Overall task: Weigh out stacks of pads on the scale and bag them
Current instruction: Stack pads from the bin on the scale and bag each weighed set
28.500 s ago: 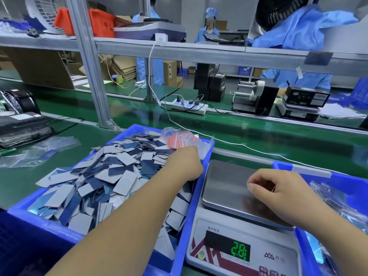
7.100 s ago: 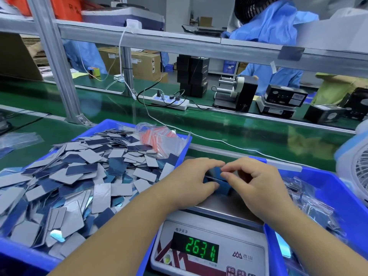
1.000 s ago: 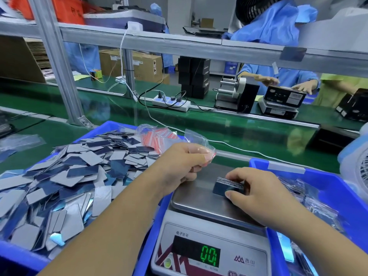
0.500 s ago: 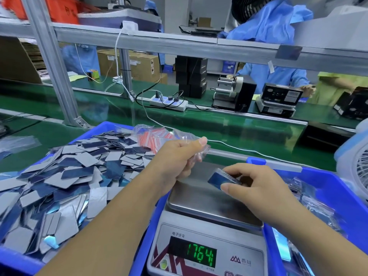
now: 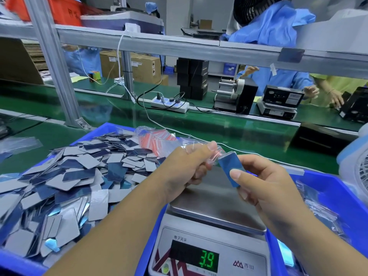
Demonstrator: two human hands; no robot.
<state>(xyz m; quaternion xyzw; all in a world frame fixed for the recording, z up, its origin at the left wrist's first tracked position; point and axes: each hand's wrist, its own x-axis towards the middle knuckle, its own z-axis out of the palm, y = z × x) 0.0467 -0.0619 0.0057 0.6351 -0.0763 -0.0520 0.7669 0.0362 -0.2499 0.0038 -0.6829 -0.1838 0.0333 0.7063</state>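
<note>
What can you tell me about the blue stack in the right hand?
The stack is a small block of thin pads pressed together, rectangular, with a shiny blue face and pale edges showing at the top. The right hand pinches it, thumb on the blue face. It is tilted, lifted above the scale, not resting on it. Its top end meets the clear bag that the left hand holds.

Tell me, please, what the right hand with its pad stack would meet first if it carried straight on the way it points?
Most likely the clear bag held by the left hand; the stack in the right hand points at it.
</note>
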